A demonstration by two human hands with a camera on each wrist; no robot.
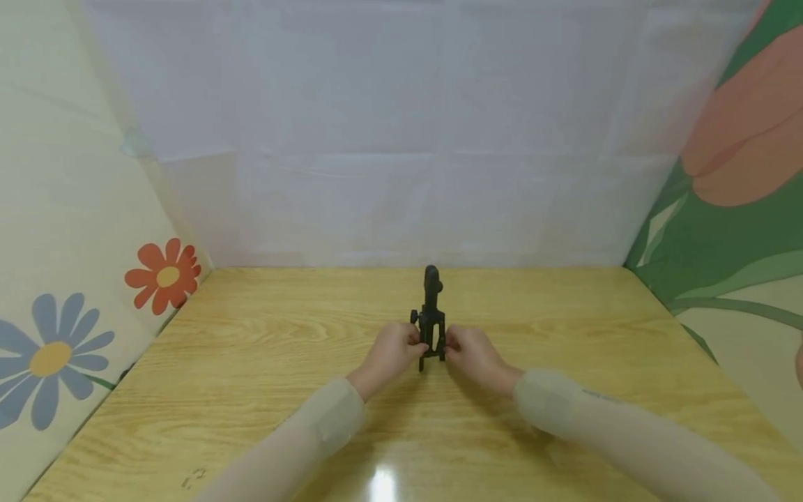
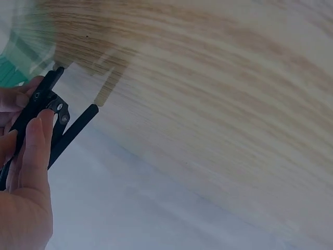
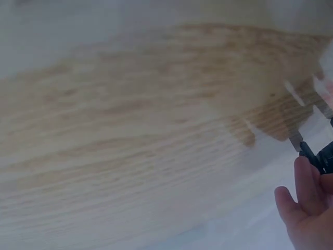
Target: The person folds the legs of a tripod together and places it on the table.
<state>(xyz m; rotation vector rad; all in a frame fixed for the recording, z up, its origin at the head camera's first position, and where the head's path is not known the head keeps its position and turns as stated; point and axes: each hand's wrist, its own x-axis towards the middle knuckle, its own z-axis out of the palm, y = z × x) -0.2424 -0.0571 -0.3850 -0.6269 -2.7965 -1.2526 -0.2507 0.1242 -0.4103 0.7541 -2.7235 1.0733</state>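
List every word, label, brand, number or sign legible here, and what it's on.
No readable text.
Dark mark on the right sleeve: too blurred to read.
Small dark marks on the table: too blurred to tell whether writing.
Black hinged object: no lettering visible.

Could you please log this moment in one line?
left hand: holds tripod | right hand: holds tripod | tripod: upright on table

Our pale-cuffed forearms (image 1: 282, 446) angle forward and inward, our bare left hand (image 1: 393, 346) and bare right hand (image 1: 473, 352) pinching with bent fingers.
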